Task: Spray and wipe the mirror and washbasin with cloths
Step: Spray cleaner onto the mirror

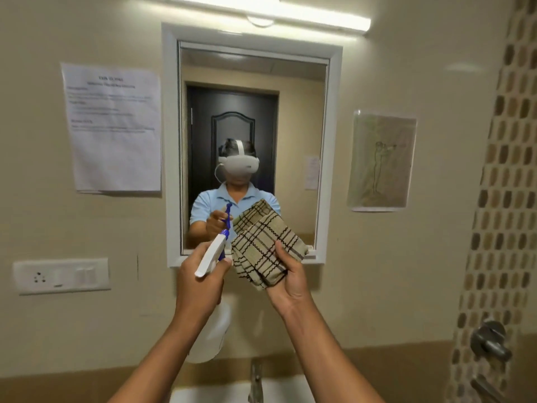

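A white-framed mirror (252, 117) hangs on the beige wall straight ahead. My left hand (200, 283) grips a white spray bottle (212, 254) with a blue nozzle, raised and aimed at the mirror's lower part. Just to its right, my right hand (287, 280) holds a folded beige checked cloth (264, 248) up near the mirror's bottom edge. The white washbasin (290, 391) shows at the bottom of the frame, partly hidden by my forearms. A chrome tap (255, 382) stands at its back.
A printed notice (113, 126) is taped to the wall left of the mirror, a laminated drawing (380, 161) to the right. A socket panel (61, 276) sits lower left. Metal fittings (488, 341) project from the mosaic tiles at the right. A tube light (261, 10) runs above.
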Demonstrator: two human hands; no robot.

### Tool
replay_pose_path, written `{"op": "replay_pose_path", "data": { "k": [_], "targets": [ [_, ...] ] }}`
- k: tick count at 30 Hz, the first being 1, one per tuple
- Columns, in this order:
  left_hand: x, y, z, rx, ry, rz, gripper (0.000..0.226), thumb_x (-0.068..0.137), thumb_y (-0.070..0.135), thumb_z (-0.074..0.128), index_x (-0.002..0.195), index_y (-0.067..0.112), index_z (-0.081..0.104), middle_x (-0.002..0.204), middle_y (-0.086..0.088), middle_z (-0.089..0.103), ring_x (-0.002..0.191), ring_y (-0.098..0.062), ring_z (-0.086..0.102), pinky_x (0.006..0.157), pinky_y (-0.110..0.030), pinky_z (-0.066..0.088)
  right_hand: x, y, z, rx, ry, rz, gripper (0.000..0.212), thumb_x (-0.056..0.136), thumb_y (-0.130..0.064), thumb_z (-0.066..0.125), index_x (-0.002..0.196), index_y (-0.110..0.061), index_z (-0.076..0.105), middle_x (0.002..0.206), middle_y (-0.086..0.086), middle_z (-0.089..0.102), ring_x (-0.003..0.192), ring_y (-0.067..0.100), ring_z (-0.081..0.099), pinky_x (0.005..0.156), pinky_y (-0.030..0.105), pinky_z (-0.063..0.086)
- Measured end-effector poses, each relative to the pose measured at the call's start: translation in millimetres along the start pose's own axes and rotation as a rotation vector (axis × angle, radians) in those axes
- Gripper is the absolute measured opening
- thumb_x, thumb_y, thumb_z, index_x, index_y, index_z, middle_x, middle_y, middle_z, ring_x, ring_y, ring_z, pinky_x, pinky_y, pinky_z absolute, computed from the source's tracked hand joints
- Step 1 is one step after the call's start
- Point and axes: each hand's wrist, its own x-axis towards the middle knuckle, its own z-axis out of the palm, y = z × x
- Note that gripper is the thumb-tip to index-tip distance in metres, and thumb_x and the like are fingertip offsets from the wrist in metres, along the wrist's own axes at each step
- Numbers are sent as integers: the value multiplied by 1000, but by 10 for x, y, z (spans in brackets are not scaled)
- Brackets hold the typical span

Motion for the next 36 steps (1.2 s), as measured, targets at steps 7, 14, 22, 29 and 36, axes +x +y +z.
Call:
{"op": "replay_pose_path", "data": {
  "k": [7,14,22,29,36],
  "targets": [
    [357,337,153,107,23,112,18,88,14,66,105,9,69,60,1,55,52,-16,51,52,-28,43,404,-309,342,18,-60,-82,59,90,-36,61,140,-6,52,134,22,61,126,37,57,104,54,47],
    [515,637,325,175,34,212,22,87,18,67,109,13,69,89,-2,70,83,-12,65,65,-31,55,667,-536,626,82,-65,-108,60,84,-32,67,137,-5,56,130,23,63,121,39,59,89,49,55],
    [581,748,421,249,43,242,23,89,20,66,110,12,69,93,-2,70,85,-20,68,72,-36,59,741,-602,691,80,-43,-82,53,90,-34,61,137,-8,57,129,20,64,108,33,64,72,40,58],
    [570,784,443,280,53,240,26,88,21,68,112,10,69,91,1,66,83,-16,66,63,-19,51,837,-630,660,52,-75,-124,61,84,-45,62,134,-11,59,131,19,63,117,35,59,80,43,57],
    [568,749,502,385,52,233,23,89,30,66,106,16,71,81,4,65,72,-10,61,57,-18,46,923,-595,657,47,-85,-111,63,82,-42,66,135,-10,58,132,19,63,125,38,57,105,53,46]
  ]
}}
